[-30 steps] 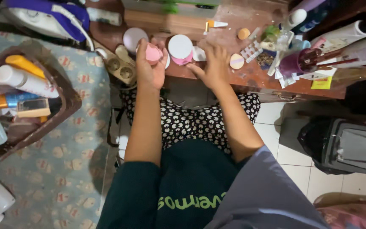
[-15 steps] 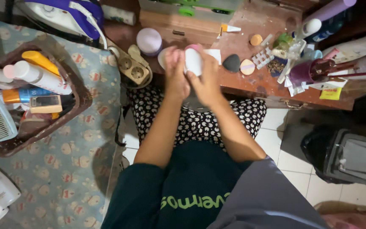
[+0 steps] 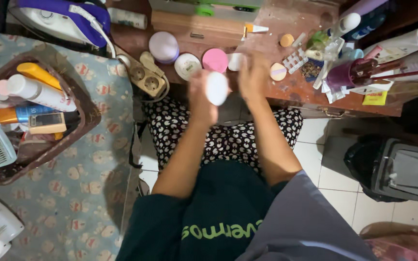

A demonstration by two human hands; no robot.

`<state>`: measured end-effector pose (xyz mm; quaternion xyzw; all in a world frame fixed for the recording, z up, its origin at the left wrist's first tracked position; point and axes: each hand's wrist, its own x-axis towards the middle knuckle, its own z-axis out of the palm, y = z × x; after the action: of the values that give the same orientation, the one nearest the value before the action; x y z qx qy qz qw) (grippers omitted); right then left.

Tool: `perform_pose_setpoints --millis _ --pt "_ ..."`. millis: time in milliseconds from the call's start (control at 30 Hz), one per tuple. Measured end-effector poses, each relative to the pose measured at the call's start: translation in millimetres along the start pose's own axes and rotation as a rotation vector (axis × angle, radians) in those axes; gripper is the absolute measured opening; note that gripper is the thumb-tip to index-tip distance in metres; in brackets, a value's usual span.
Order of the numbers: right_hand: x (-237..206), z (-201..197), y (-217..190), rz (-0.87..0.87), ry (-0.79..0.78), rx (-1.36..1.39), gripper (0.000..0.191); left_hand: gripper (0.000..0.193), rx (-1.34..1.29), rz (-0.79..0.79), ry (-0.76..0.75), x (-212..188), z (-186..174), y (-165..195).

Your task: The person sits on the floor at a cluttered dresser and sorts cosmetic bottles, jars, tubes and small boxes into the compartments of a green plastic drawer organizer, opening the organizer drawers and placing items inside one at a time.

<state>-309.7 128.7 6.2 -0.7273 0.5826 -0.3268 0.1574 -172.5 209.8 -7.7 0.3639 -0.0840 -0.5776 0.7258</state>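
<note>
From above, the person's left hand (image 3: 200, 96) is wrapped around a small white oval jar (image 3: 216, 88), holding it up in front of the table edge, over the spotted lap. The right hand (image 3: 253, 76) is just beside it with fingers spread and blurred; whether it touches the jar I cannot tell. Just behind the hands, on the brown wooden table (image 3: 301, 94), lie a pink round lid (image 3: 215, 60), a white round lid (image 3: 187, 65) and a lilac jar (image 3: 164, 47). A beige power strip (image 3: 146, 77) sits at the table's left edge. A brown basket (image 3: 81, 125) of bottles stands well apart, on the left.
</note>
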Motion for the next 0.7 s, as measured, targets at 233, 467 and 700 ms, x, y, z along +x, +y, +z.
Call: perform_pose_setpoints --millis 233,467,700 --pt "13.4 20.5 -53.3 -0.252 -0.169 -0.131 0.077 0.046 -0.179 0.13 0.056 10.8 -8.5 74.1" --pt "-22.0 -42.0 -96.4 -0.273 -0.211 0.317 0.068 0.042 -0.054 0.102 0.05 7.2 12.1 46.1" --pt "-32.0 -40.9 -113.7 -0.209 0.037 0.145 0.045 0.035 -0.053 0.102 -0.131 -2.0 26.2 -5.4"
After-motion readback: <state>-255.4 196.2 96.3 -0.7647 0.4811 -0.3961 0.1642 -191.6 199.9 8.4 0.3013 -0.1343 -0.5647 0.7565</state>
